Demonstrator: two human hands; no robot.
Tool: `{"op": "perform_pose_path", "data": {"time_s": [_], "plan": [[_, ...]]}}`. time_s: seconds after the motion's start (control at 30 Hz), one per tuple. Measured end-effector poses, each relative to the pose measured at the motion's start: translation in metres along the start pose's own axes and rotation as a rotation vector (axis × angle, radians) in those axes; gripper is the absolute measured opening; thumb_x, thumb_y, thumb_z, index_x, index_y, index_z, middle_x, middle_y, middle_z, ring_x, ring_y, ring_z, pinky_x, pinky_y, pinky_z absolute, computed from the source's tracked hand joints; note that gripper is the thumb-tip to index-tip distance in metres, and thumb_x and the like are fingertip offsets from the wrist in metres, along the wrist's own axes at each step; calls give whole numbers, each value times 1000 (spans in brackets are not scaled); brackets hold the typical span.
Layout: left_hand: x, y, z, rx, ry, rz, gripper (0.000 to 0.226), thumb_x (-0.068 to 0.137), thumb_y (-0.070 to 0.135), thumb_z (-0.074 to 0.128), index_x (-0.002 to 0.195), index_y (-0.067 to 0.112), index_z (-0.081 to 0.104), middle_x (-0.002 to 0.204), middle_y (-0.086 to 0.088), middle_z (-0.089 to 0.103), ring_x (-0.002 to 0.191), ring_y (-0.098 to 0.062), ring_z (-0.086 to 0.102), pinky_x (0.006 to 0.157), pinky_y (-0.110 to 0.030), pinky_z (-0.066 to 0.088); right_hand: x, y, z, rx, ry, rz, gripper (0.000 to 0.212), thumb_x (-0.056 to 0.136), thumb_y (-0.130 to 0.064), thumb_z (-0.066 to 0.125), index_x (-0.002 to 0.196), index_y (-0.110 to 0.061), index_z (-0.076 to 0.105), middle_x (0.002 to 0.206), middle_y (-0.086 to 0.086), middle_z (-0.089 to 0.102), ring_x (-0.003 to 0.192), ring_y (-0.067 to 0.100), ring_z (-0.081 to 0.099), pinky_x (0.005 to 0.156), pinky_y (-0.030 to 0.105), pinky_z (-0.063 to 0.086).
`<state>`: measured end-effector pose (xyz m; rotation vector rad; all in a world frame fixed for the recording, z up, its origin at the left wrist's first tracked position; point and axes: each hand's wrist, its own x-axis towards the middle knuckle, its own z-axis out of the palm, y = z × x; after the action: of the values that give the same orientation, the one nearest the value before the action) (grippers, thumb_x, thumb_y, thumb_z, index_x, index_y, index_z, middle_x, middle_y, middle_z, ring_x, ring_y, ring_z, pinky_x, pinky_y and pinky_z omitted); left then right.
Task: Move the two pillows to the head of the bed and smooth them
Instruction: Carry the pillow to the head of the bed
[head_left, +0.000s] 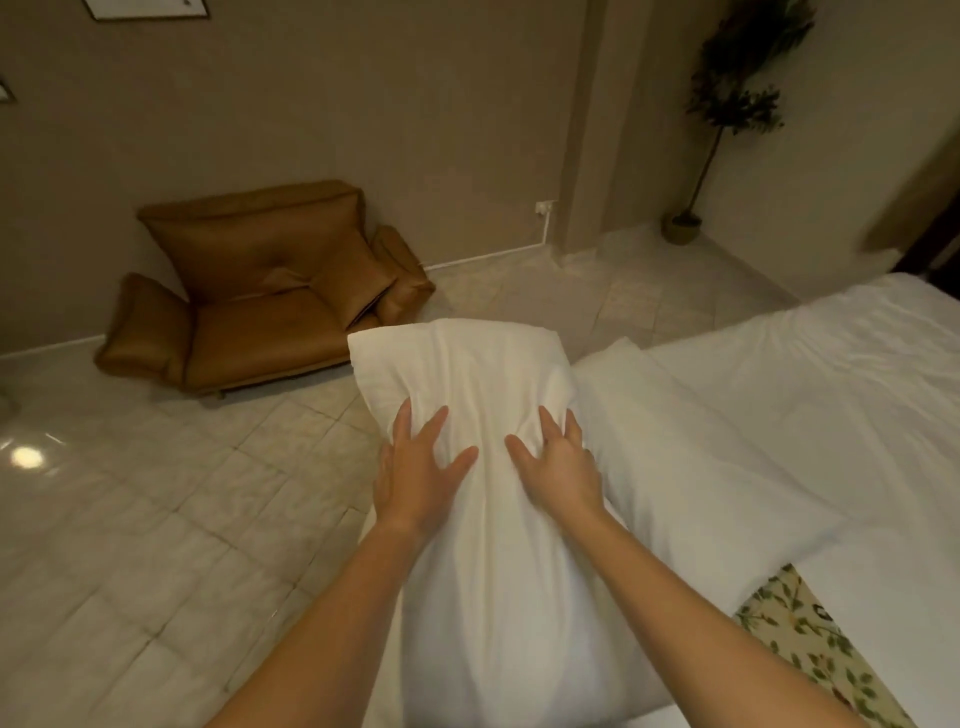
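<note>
A person's left hand (415, 467) and right hand (558, 467) press flat on a white pillow (483, 374) at the edge of the bed (831, 364), fingers spread apart. A second pillow (675, 441) lies touching it. Both look soft and light, probably best gripped by their sides.

Left of the near pillow (467, 374) the tiled floor (156, 519) lies open, and the brown armchair (260, 291) stands well apart by the wall. On the right a second pillow (675, 441) lies against it, seemingly touching, so no gap shows beside the right hand (558, 467). Past that pillow the white bed (831, 374) is bare and rumpled. A floral cloth (810, 644) lies at the near right. The potted plant (727, 104) stands far off in the corner.
</note>
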<state>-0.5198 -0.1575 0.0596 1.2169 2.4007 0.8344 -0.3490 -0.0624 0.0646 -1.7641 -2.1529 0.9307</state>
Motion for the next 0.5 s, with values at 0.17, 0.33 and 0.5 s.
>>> {"op": "perform_pose_path", "data": {"time_s": [0.17,0.33,0.5], "plan": [[57,-25,1,4,39,-62,81,85,81,58,157,51,36,171,21,5,150,-31,32,112,-51,43,64,-30,23,3,-66,-36,82,98,-72,48,167,-35,23,178,0,5,153,43,31,123,59,26],[125,-35,-1,26,89,-96,84,86,81,58,159,49,33,169,28,-5,144,-33,36,108,-52,46,137,-65,38,-2,-128,-66,82,98,-72,47,167,-36,22,178,-3,1,152,41,34,122,58,28],[194,-37,-8,-21,88,-148,83,88,77,61,160,44,37,169,28,-5,147,-37,33,116,-53,39,205,-102,44,-49,-152,-115,82,98,-72,47,167,-36,22,178,-3,-1,150,41,35,120,57,31]]}}
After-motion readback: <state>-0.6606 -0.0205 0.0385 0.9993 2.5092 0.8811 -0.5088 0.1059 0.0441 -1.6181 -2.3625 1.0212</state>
